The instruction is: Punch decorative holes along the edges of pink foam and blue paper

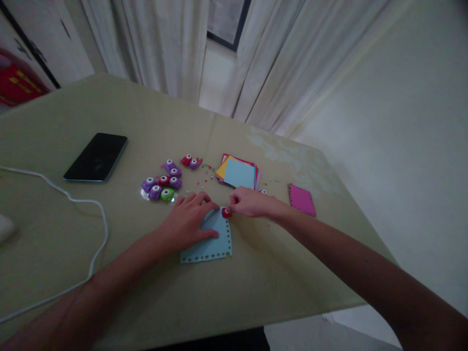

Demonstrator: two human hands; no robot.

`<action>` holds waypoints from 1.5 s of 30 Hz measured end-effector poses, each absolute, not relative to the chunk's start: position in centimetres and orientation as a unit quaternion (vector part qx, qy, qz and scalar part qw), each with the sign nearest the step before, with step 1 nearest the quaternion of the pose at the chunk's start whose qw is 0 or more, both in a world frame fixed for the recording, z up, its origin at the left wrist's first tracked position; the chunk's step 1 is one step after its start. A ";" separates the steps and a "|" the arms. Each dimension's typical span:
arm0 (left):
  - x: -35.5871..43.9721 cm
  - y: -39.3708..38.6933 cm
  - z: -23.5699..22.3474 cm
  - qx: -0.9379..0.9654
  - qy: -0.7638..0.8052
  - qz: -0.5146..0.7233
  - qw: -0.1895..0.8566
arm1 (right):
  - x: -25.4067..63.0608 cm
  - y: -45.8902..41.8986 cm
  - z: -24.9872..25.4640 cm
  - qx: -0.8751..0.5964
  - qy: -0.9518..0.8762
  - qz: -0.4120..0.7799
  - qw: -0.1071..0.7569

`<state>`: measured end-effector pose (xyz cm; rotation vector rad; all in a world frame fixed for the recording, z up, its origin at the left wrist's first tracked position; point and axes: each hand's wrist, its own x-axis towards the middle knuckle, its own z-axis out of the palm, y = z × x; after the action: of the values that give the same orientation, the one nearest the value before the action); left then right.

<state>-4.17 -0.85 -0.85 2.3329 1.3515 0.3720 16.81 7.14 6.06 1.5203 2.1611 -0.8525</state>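
A light blue sheet of paper (206,249) lies in front of me, with small shapes punched along its right and near edges. My left hand (192,220) rests on it with fingers spread, pressing it to the table. At the sheet's far right corner sits a red craft punch (226,213). My right hand (246,202) is closed over this punch, thumb on its top. Beyond my left hand stand several purple, red and green craft punches (164,181). Another purple punch (262,191) is mostly hidden behind my right hand.
A stack of coloured paper (239,173) lies beyond my hands, near scattered paper bits (206,180). To the right is a pink punched card (302,199). A black tablet (97,157) and a white cable (104,219) lie on the table (300,273) at left.
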 end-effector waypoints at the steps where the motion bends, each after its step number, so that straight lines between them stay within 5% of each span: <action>1: -4.2 -0.8 -0.9 0.839 0.485 0.134 0.210 | 16.8 7.1 6.0 0.538 0.766 -0.304 0.178; 26: -4.0 -0.8 -0.9 0.824 0.496 0.139 0.234 | 17.5 7.4 4.9 0.505 0.779 -0.338 0.159; 40: -4.5 -0.9 -1.3 0.824 0.503 0.142 0.221 | 20.1 3.6 2.5 0.554 0.704 -0.422 -0.138; 45: -4.6 -0.9 -1.8 0.826 0.502 0.139 0.216 | 20.4 2.1 2.0 0.496 0.769 -0.377 -0.143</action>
<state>-4.62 -0.89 -1.79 2.2892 1.3926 0.3850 20.36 2.08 2.04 1.7172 2.6642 -1.3048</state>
